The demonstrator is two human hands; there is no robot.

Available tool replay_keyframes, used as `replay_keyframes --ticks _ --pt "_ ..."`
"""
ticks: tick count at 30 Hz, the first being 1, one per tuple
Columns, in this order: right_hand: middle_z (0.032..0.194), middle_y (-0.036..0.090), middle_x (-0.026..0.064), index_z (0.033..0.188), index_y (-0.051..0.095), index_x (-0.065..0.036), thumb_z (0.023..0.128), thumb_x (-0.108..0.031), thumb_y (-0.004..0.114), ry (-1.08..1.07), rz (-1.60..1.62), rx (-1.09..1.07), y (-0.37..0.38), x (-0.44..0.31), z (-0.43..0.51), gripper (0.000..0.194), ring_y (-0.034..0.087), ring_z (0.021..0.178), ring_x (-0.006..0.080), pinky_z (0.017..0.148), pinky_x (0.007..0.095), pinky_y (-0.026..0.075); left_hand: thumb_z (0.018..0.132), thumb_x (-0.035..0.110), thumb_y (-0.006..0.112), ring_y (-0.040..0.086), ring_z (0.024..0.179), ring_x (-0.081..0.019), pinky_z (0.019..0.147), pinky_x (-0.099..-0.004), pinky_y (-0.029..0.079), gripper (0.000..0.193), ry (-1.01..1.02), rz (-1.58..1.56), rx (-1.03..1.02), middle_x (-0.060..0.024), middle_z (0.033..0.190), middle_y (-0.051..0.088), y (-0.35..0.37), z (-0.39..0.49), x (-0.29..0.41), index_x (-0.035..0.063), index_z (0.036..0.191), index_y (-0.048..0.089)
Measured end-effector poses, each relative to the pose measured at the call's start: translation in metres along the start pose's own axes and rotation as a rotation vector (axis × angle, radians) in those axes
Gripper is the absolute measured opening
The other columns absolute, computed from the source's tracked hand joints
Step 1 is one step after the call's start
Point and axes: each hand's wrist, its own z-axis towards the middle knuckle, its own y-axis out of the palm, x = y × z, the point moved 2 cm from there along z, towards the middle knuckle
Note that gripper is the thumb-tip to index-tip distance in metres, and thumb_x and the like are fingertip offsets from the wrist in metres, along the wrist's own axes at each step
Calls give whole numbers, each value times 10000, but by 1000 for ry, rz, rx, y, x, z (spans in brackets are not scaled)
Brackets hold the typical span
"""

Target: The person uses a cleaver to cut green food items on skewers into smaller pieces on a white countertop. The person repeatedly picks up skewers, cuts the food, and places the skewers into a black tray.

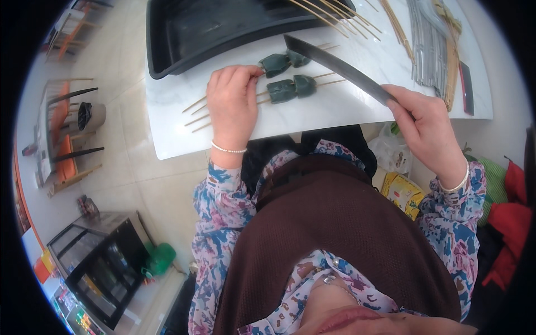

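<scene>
On the white marbled table lie two rows of glossy dark green food pieces, an upper row (275, 65) and a lower row (281, 91), each threaded on a pair of bamboo skewers. My left hand (233, 98) rests over the skewers' left part, thumb and fingertips pinched on the upper pair beside its left piece. The fingers hide part of the sticks. My right hand (423, 125) grips a kitchen knife (343, 71) by its handle end. Its dark blade slants up and left, its tip over the upper row's right piece, partly covering it; whether they touch I cannot tell.
A black tray (220, 44) stands along the table's far side, with loose bamboo skewers (335, 16) over its right rim. Farther right lie a bundle of grey wrapped sticks (427, 50), more skewers (398, 31) and a dark flat object with a red edge (467, 88).
</scene>
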Motion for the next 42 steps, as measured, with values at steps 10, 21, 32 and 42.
replay_keyframes --ticks 10,21,32,42 --pt "735 609 142 1253 721 37 1028 -42 616 23 10 1 -1 -7 3 261 564 598 198 611 321 477 878 -29 713 638 955 -299 858 -390 509 138 10 0 -8 -70 969 725 0 0 -1 69 972 738" --pt "729 613 162 1235 716 29 1032 -53 601 -81 -30 -85 5 -14 22 247 585 597 257 589 355 477 870 -26 723 646 936 -297 843 -389 519 136 39 -1 33 -64 955 734 2 1 2 70 963 746" --pt "719 606 121 1266 717 35 1043 -35 592 -136 -45 -94 3 -13 23 265 552 556 186 556 317 456 864 -25 717 645 934 -302 843 -393 520 137 31 5 22 -68 946 733 2 0 2 64 963 749" --pt "746 640 136 1253 721 42 1036 -33 603 -105 -37 -90 0 -13 21 258 587 598 189 599 310 481 873 -34 716 650 945 -306 847 -393 521 136 31 -1 17 -73 957 741 3 1 3 61 966 744"
